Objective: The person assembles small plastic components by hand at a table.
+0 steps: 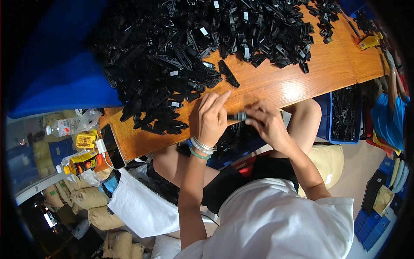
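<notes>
Near the front edge of the wooden counter (263,82), the slightly blurred fingers of the right hand (268,123) are closed on one end of a small black plastic part (238,116), which juts from between the thumb and fingertips toward the left hand (212,118). The left fingers are partly bent with the index stretched forward, and the part's other end lies right beside their thumb side, though I cannot tell whether they grip it; beyond the left hand spreads a heap of similar black plastic pieces (185,47).
</notes>
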### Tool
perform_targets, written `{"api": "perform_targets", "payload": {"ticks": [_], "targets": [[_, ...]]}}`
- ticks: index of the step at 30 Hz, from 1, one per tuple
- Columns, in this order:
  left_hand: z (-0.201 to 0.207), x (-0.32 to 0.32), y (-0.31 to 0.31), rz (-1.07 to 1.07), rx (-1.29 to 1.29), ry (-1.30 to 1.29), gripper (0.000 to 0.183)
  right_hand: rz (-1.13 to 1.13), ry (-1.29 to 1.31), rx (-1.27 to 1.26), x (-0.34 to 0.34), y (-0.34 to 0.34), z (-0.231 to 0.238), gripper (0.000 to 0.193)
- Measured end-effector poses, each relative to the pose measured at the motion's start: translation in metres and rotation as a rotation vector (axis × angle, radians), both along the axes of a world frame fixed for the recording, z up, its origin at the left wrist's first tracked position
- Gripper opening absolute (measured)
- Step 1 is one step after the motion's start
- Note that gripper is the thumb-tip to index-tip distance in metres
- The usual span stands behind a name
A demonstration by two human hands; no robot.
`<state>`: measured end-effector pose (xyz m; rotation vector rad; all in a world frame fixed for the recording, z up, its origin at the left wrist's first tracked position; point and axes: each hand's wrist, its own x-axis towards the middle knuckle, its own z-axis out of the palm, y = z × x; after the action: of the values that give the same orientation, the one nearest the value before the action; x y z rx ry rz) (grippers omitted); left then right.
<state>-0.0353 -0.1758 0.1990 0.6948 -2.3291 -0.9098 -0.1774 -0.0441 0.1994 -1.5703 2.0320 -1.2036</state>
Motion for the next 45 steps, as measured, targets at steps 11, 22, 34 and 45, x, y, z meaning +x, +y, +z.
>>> {"api": "perform_targets", "payload": {"ticks": [11, 22, 34, 45], "targets": [[0.003, -0.054, 0.009, -0.279, -0.562, -0.202, 0.027, -0.188, 0.519, -0.132, -0.084, -0.062, -0.006, 0.029], [0.001, -0.033, 0.002, -0.194, -0.140, -0.108, 0.032, -0.116, 0.254, 0.067, -0.065, -0.056, -0.004, 0.028], [-0.014, -0.022, 0.014, -0.053, -0.069, 0.046, 0.021, 0.012, -0.181, -0.106, -0.048, -0.003, -0.006, 0.029], [-0.010, -0.020, 0.014, -0.114, -0.082, 0.018, 0.021, 0.119, 0.007, 0.008, -0.040, 0.000, 0.002, 0.027]]}}
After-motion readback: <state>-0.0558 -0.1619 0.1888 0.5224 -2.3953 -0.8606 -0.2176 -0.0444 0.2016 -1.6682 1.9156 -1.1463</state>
